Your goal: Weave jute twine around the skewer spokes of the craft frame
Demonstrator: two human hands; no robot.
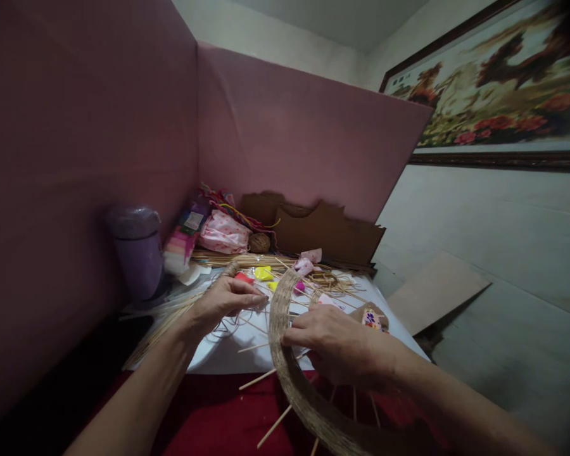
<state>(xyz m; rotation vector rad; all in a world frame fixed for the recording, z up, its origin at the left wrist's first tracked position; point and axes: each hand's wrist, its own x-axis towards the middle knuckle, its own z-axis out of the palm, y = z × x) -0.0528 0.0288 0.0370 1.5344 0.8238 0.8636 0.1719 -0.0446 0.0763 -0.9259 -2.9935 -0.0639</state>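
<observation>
A curved band of woven twine (281, 316), with thin wooden sticks passing through it and poking out on both sides, stands tilted in front of me. My right hand (325, 332) is closed on its inner edge, thumb and fingers bent around it. To the left of the band, my left hand (237, 296) has its fingers pressed together near the stick ends; what lies between them is too small to make out. Just behind its knuckles sits a small bundle of twine (231, 269). Dark thin strands loop below this hand.
Pink panels (285, 133) enclose the left and back. A purple lidded container (137, 259) stands left. Behind are a twine ball (259, 242), loose sticks (247, 259), yellow packets (263, 273) and torn cardboard (323, 231). A patterned piece (372, 319) lies right.
</observation>
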